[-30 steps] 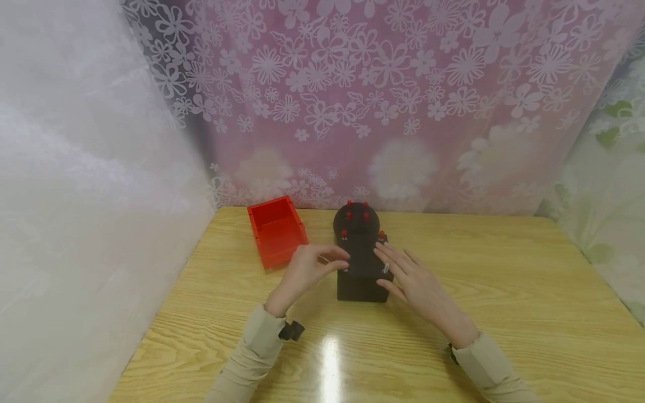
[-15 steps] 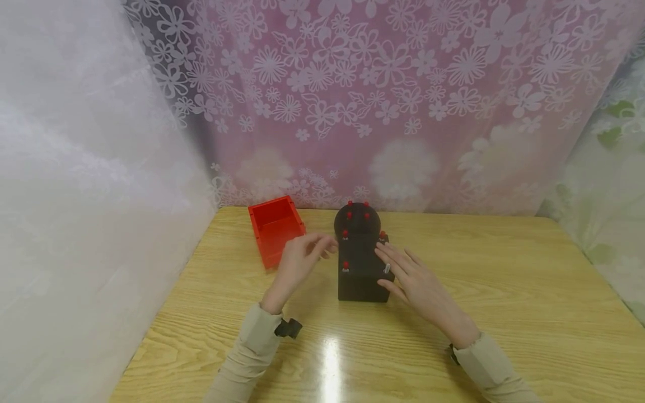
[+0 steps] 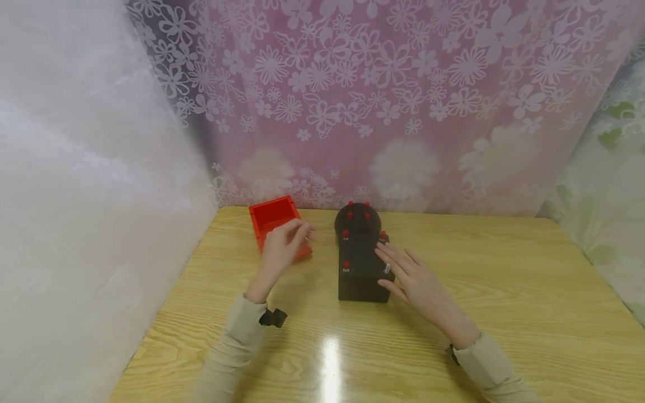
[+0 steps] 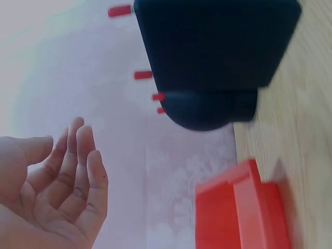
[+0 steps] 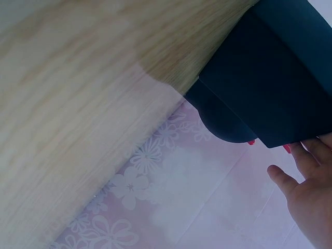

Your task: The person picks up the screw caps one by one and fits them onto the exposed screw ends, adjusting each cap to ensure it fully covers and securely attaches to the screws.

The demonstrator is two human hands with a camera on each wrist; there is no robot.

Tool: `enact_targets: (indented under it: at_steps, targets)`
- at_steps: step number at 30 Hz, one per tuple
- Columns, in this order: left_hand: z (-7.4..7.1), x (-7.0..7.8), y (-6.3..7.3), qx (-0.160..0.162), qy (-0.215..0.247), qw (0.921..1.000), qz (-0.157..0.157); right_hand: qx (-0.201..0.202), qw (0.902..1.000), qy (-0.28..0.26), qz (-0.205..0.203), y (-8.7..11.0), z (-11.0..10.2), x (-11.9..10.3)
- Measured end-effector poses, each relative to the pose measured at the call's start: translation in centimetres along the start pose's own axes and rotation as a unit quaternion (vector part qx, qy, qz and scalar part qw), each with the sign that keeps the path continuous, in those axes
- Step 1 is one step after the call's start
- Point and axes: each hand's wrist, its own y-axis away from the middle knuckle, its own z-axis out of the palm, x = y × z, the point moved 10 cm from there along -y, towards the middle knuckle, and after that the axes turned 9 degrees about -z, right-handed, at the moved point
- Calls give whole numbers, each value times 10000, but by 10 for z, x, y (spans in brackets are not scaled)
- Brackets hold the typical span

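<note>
A black block with a round rear part (image 3: 363,286) stands on the table, with several small red pegs (image 3: 346,265) on its top. My left hand (image 3: 282,246) is in the air over the near part of a red box (image 3: 274,210), hiding some of it. In the left wrist view its fingers are loosely bent and the palm holds nothing. My right hand (image 3: 415,282) lies with straight fingers along the block's right edge, fingertips near a red peg (image 3: 383,235). Beside those fingers is a small pale metallic piece (image 3: 387,268) on the block.
The red box sits left of the block, slightly turned. A wood-grain table (image 3: 478,336) carries everything. Behind it hangs a pink flowered curtain (image 3: 353,112), and a pale sheet (image 3: 101,168) closes off the left side.
My left hand has moved away from the block, leftward to the red box. A red peg at the block's front left, earlier behind its fingers, now shows. My right hand has stayed put.
</note>
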Motion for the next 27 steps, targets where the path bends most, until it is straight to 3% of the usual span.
enact_targets:
  at_steps: [8, 17, 21, 24, 27]
  targets:
    - [-27, -3, -21, 375, -544, 9978, 107, -23, 10000, -4, -5, 1, 0, 1]
    - [-58, -4, -62, 755, -1291, 9884, 266, 27, 9999, -109, -11, 0, -1, 1]
    - [-62, -13, -77, 670, -1873, 9800, 121, 3, 9999, -129, -7, 0, -1, 1]
    - [-60, -22, -85, 437, -2202, 9745, -55, -6, 9999, -130, 1, 0, -1, 2]
    - [-54, -34, -93, 135, -2645, 9639, -267, 54, 9999, -95, -39, 0, -2, 1]
